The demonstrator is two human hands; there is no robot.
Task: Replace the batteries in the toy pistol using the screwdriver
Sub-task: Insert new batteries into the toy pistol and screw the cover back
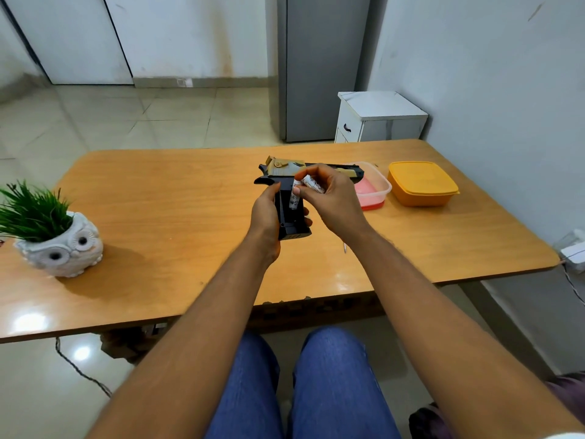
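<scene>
Toy pistol (285,185) gripped in left hand (266,213), batteries (308,184) pinched in right hand (332,201).

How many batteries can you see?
2. One battery stands in the toy pistol's open handle; the other battery is pinched in the right hand. More may be hidden inside.

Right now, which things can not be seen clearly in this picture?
Head view only:
- Screwdriver: only a tip shows; right forearm hides the rest.
- Battery label: too small to read.
- Toy pistol compartment contacts: hidden by the left hand and right hand.
</scene>
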